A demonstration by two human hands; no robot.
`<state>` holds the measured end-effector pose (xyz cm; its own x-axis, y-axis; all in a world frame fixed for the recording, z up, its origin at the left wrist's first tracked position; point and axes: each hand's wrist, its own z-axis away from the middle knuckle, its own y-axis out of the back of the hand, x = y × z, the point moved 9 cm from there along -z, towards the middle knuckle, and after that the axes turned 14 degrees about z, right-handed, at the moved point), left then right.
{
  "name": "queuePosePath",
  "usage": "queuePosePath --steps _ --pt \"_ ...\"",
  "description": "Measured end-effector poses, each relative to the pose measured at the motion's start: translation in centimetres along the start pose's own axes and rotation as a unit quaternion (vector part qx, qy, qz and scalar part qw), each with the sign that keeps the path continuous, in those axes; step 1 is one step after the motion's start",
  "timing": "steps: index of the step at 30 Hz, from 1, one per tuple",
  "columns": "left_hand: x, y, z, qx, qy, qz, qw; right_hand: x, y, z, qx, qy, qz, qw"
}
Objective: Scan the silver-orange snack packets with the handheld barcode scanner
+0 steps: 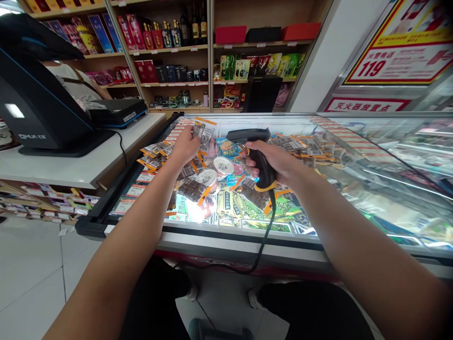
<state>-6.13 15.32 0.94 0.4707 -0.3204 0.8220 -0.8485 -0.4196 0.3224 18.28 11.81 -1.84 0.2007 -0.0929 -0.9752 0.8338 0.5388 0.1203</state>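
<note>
My right hand is wrapped round the grip of a black and yellow barcode scanner, whose head points left. Its black cable hangs down over the freezer's front edge. In my left hand I pinch a small snack packet with orange edges and a printed label, held up left of the scanner. Similar packets lie on the glass lid below, one pile left of my left hand and another pile beyond my right hand. More packets lie between my arms.
Under the glass of the chest freezer are frozen goods, including two round tubs. A checkout counter with a black terminal stands at left, a person behind it. Stocked shelves line the back.
</note>
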Motion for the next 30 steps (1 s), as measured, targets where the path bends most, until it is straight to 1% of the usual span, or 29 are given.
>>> queuePosePath --steps 2,4,6,8,9,10,11,12,14,15,16,17,19,20,22,23,24,26,28,29,30 --pt "0.5 1.5 0.4 0.018 -0.004 -0.14 0.99 0.0 0.8 0.0 0.038 -0.007 -0.02 0.999" --pt "0.8 2.7 0.9 0.024 0.002 -0.237 0.971 0.2 1.3 0.0 0.056 -0.012 -0.031 0.998" --pt "1.2 3.2 1.3 0.024 -0.006 -0.281 0.959 0.1 1.5 0.0 0.056 -0.01 -0.027 0.998" --pt "1.8 2.9 1.8 0.015 -0.023 -0.298 0.954 0.0 1.5 0.0 0.054 -0.003 -0.019 0.998" --pt "2.2 2.1 2.0 -0.003 -0.032 -0.304 0.952 -0.1 1.5 0.0 0.052 0.0 -0.016 0.999" --pt "2.6 0.9 2.4 -0.034 -0.035 -0.307 0.95 -0.1 1.5 0.0 0.051 0.002 -0.016 0.999" --pt "2.9 -0.7 3.0 -0.079 -0.035 -0.306 0.948 -0.2 1.4 0.0 0.049 0.003 -0.018 0.999" --pt "3.2 -2.6 3.9 -0.142 -0.028 -0.3 0.943 -0.2 1.5 -0.1 0.05 0.003 -0.023 0.999" --pt "3.7 -6.9 6.7 -0.278 -0.001 -0.258 0.925 0.0 1.7 -0.3 0.056 0.0 -0.034 0.998" --pt "4.0 -8.6 8.1 -0.325 0.014 -0.242 0.914 0.0 1.9 -0.4 0.06 -0.003 -0.039 0.997" --pt "4.4 -10.0 9.4 -0.354 0.026 -0.236 0.905 0.2 2.1 -0.5 0.065 -0.007 -0.044 0.997" --pt "4.9 -11.0 10.3 -0.366 0.024 -0.237 0.9 0.3 2.2 -0.6 0.068 -0.011 -0.048 0.996" --pt "5.5 -12.1 11.4 -0.37 0.023 -0.247 0.895 0.3 2.4 -0.7 0.072 -0.014 -0.056 0.996" --pt "5.7 -12.3 11.6 -0.371 0.022 -0.247 0.895 0.3 2.4 -0.6 0.073 -0.014 -0.06 0.995" --pt "5.5 -12.1 11.4 -0.378 0.039 -0.216 0.9 0.1 2.3 -0.4 0.072 -0.012 -0.066 0.995" --pt "5.2 -11.7 10.9 -0.376 0.056 -0.184 0.906 0.0 2.2 -0.3 0.07 -0.01 -0.067 0.995" --pt "4.9 -11.0 10.3 -0.371 0.073 -0.145 0.915 -0.2 2.1 -0.1 0.065 -0.007 -0.065 0.996" --pt "4.2 -9.3 8.6 -0.341 0.102 -0.058 0.933 -0.7 1.9 0.2 0.054 0.005 -0.057 0.997" --pt "3.8 -7.4 6.4 -0.299 0.083 -0.006 0.95 -1.2 1.6 0.5 0.038 0.022 -0.042 0.998" --pt "3.6 -6.2 5.1 -0.268 0.061 -0.008 0.962 -1.3 1.4 0.6 0.026 0.028 -0.029 0.999" --pt "3.7 -5.0 3.9 -0.238 0.023 -0.013 0.971 -1.4 1.1 0.6 0.013 0.033 -0.015 0.999"
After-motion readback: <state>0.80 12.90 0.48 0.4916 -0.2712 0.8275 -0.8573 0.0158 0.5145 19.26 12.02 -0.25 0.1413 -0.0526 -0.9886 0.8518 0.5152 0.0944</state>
